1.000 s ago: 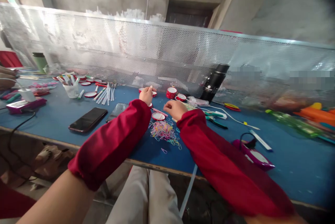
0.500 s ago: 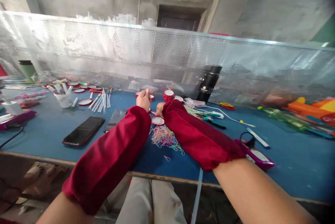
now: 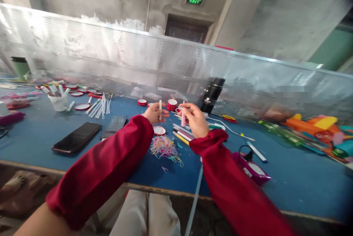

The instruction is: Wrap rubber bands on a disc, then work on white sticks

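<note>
Over the blue counter, the person's right hand and left hand are apart, both beyond a pile of coloured loops. The right fingers pinch a pink stick, its long axis near upright; the left fingers grip a slimmer pale stick, roughly parallel to it, on its left, not touching.

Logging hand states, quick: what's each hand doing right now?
Left hand: closed, holding a slim pale stick.
Right hand: closed, pinching a pink stick.
</note>
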